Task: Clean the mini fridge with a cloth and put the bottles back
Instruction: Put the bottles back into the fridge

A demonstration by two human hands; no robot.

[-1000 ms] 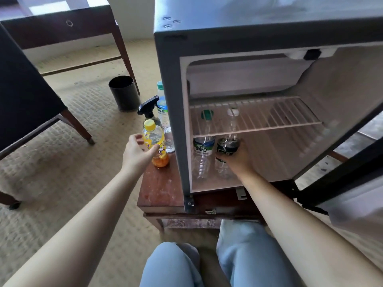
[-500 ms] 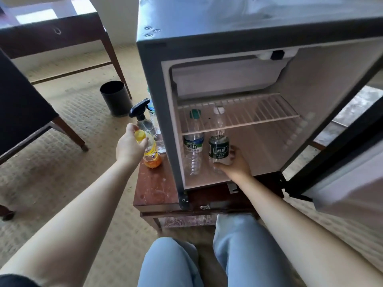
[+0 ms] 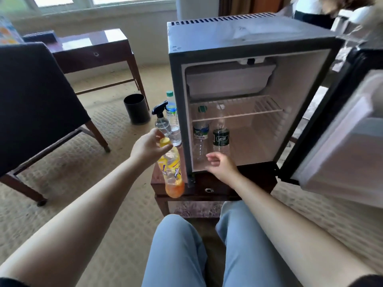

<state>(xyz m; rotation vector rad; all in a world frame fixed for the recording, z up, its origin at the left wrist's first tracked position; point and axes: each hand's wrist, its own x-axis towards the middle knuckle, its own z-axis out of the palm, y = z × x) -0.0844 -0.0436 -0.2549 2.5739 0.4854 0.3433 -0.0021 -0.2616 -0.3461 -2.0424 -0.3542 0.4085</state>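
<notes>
The mini fridge (image 3: 228, 40) stands open on a low wooden stand (image 3: 219, 189), its door (image 3: 342, 146) swung to the right. Two clear water bottles stand on its floor: one with a green cap (image 3: 200, 133) and one with a dark label (image 3: 221, 137). My left hand (image 3: 148, 149) grips the yellow-capped orange drink bottle (image 3: 173, 172) by its neck, lifted and tilted in front of the stand's left side. My right hand (image 3: 222, 166) hovers empty, fingers loosely curled, just in front of the fridge opening. No cloth is visible.
A spray bottle (image 3: 161, 119) and another water bottle (image 3: 171, 112) stand left of the fridge. A black bin (image 3: 136, 108) sits on the carpet behind them. A dark chair (image 3: 35, 104) and a wooden desk (image 3: 91, 52) are at left. A wire shelf (image 3: 236, 110) spans the fridge.
My right hand let go of the dark-labelled bottle and drew back out of the fridge. My left hand lifted the orange bottle off the stand and tilted it. The view pulled back.
</notes>
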